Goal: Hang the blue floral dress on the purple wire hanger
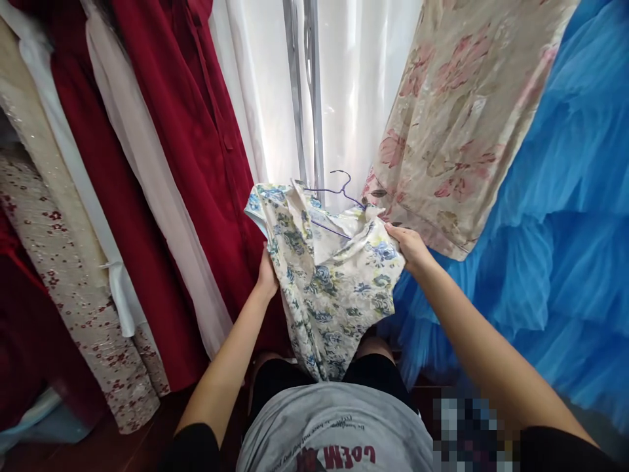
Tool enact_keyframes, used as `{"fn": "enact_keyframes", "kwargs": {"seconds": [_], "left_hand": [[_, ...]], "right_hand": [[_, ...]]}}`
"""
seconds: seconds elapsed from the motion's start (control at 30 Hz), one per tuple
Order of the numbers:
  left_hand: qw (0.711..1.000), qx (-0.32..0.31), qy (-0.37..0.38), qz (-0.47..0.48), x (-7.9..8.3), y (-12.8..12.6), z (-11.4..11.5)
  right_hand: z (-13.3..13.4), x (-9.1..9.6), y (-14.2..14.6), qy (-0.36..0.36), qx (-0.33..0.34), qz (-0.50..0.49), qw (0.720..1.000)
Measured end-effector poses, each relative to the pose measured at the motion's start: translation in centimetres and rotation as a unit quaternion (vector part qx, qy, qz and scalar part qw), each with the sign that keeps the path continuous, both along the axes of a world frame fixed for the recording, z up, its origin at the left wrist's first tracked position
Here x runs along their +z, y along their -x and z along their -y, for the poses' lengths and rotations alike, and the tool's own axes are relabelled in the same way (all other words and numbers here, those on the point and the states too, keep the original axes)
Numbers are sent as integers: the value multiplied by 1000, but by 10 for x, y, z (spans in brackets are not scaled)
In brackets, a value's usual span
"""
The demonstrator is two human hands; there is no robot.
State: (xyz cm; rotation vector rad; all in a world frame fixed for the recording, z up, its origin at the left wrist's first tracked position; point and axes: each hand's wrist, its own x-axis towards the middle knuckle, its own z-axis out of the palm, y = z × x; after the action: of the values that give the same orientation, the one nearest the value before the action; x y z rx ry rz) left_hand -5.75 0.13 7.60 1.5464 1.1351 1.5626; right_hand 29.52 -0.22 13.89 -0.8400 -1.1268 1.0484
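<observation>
A cream garment with blue flowers (pixel 329 275) hangs in front of me on a thin purple wire hanger (pixel 339 191). My left hand (pixel 266 275) grips the garment's left edge, fingers tucked behind the cloth. My right hand (pixel 409 246) pinches its right shoulder near the hanger. The garment droops down between my arms toward my knees.
Dark red dresses (pixel 196 131) and pale beaded ones (pixel 63 262) hang at the left. A pink-flowered cream dress (pixel 457 118) and a blue tulle skirt (pixel 565 229) hang at the right. White curtains (pixel 354 85) and a metal rack pole (pixel 317 85) stand behind.
</observation>
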Motion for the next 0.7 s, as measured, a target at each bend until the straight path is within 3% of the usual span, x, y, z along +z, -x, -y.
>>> {"fn": "enact_keyframes", "kwargs": {"seconds": [0.17,0.27,0.37,0.43,0.5,0.57,0.6,0.63,0.67,0.7], "left_hand": [[996,47,-12,76,-52,8,16],[997,44,-16,65,-85,-3,30],[997,46,-16,54,-106,-24,44],[997,41,-3,59,-115,-37,52],[995,40,25,92,-123,-47,62],[988,58,47,134,-131,-54,71],[984,74,52,151,-135,-57,77],[981,91,50,163,-137,-60,82],[979,104,46,171,-139,-64,88],[978,112,42,173,-140,-68,93]], "right_hand": [[-14,25,12,46,64,15,997],[-8,26,3,49,96,58,993],[2,21,-8,40,116,133,983],[9,16,-10,-5,52,201,978],[18,6,-4,-90,-117,252,956],[32,-14,12,-177,-310,247,901],[40,-28,23,-206,-375,224,876],[49,-45,37,-218,-403,191,868],[58,-64,52,-207,-391,151,884],[67,-83,68,-176,-336,122,917]]}}
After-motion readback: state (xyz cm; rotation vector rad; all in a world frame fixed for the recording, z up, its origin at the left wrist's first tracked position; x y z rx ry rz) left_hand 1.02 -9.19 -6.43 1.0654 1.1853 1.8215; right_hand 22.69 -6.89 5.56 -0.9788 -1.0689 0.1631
